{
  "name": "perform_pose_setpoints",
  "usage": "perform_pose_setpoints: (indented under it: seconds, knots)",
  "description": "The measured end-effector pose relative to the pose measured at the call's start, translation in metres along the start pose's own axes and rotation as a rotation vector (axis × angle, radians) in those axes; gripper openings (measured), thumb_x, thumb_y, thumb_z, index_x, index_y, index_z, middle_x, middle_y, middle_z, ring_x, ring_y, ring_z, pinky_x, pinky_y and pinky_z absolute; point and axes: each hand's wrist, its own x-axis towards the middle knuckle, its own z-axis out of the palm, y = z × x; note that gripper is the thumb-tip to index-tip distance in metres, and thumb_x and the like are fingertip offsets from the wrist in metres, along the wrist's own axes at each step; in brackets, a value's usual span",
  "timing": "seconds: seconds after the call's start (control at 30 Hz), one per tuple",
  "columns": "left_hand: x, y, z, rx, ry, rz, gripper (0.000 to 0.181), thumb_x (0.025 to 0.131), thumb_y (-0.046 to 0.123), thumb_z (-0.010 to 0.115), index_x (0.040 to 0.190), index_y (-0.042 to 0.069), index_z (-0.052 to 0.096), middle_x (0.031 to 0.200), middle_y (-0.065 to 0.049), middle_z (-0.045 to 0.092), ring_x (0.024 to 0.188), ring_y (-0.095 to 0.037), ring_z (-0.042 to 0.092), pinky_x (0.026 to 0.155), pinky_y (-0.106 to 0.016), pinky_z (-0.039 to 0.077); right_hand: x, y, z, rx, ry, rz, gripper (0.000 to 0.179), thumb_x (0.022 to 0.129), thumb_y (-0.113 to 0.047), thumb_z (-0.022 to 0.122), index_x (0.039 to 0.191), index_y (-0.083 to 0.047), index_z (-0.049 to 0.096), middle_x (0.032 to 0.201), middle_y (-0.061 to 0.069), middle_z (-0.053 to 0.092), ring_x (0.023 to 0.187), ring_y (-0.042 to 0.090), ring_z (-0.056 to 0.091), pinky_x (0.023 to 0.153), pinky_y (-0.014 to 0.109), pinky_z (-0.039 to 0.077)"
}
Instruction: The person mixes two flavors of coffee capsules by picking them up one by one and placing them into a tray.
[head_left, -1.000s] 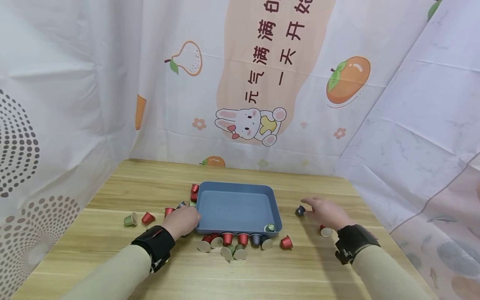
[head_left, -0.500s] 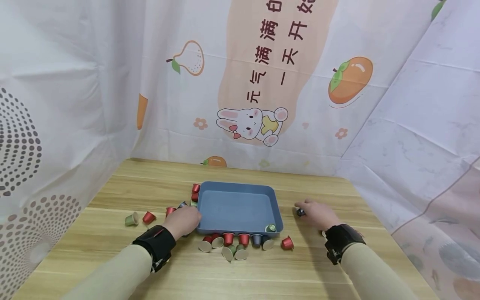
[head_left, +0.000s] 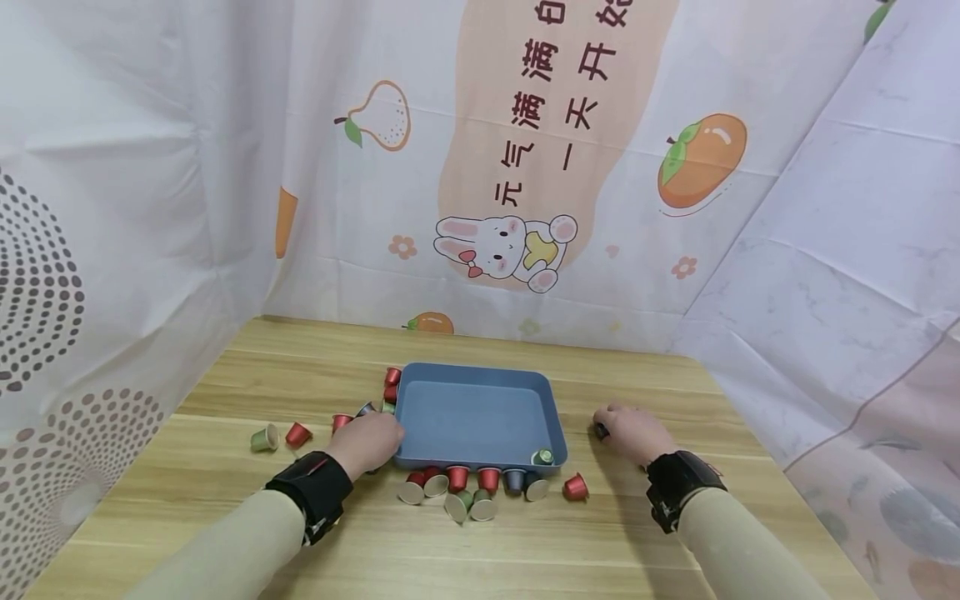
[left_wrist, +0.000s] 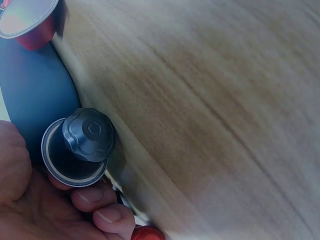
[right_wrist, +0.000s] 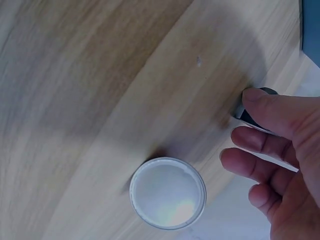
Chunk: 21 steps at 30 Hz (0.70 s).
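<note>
My right hand (head_left: 636, 433) is to the right of the blue tray (head_left: 480, 371), low over the table. Its thumb and a mostly hidden finger pinch a dark coffee capsule (right_wrist: 249, 117), while the other fingers curl loosely. A pale-lidded capsule (right_wrist: 168, 193) lies near that hand. At the tray's left edge is my left hand (head_left: 367, 440), fingers bent. Close by its fingertips, in the left wrist view, a dark blue-grey capsule (left_wrist: 89, 135) shows its base and rim; whether the fingers grip it or only touch it cannot be told. A green capsule (head_left: 542, 457) sits in the tray's near right corner.
Several red, green and blue capsules line the tray's near side, among them a red capsule (head_left: 458, 477). A lone red capsule (head_left: 575, 487) lies near its right corner. Left of the tray are a green capsule (head_left: 265, 437) and a red capsule (head_left: 297, 434).
My right hand has moved left onto the dark capsule and closed its fingertips on it, covering most of it. My left hand has stayed at the tray's left edge.
</note>
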Motion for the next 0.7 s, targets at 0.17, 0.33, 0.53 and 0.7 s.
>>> perform_pose_setpoints:
  seconds: [0.17, 0.33, 0.53, 0.7]
  knots:
    - [0.0, 0.0, -0.001, -0.008, -0.008, -0.008, 0.018, 0.098, 0.002, 0.058, 0.082, 0.005, 0.067, 0.084, -0.008, 0.066, 0.069, -0.017, 0.052, 0.067, -0.035, 0.047, 0.0, -0.001, -0.003, 0.014, 0.002, 0.001, 0.017, 0.082, -0.003, 0.077, 0.093, -0.014, 0.068, 0.08, -0.002, 0.055, 0.069, 0.018, 0.056, 0.068, 0.047, 0.049]
    - [0.0, 0.001, 0.0, 0.009, -0.013, -0.007, 0.018, 0.099, 0.002, 0.059, 0.083, 0.006, 0.067, 0.085, -0.008, 0.066, 0.07, -0.017, 0.054, 0.067, -0.035, 0.047, 0.001, -0.001, -0.006, 0.03, 0.092, -0.023, 0.015, 0.081, -0.003, 0.081, 0.089, -0.011, 0.071, 0.08, 0.001, 0.045, 0.066, 0.018, 0.045, 0.064, 0.039, 0.044]
    - [0.001, 0.001, 0.001, 0.033, -0.011, -0.005, 0.019, 0.098, 0.002, 0.06, 0.081, 0.006, 0.067, 0.084, -0.008, 0.066, 0.07, -0.017, 0.054, 0.067, -0.033, 0.047, 0.007, -0.003, -0.012, 0.016, 0.215, -0.068, 0.016, 0.079, -0.004, 0.084, 0.084, -0.008, 0.07, 0.078, -0.001, 0.041, 0.069, 0.017, 0.042, 0.064, 0.036, 0.041]
    - [0.001, 0.001, 0.001, -0.072, -0.035, -0.057, 0.021, 0.1, 0.001, 0.056, 0.08, 0.006, 0.063, 0.078, -0.007, 0.058, 0.069, -0.019, 0.048, 0.065, -0.036, 0.043, 0.011, -0.009, -0.019, 0.037, 0.277, -0.095, 0.018, 0.079, -0.008, 0.086, 0.087, -0.007, 0.07, 0.077, -0.002, 0.044, 0.069, 0.016, 0.044, 0.063, 0.036, 0.041]
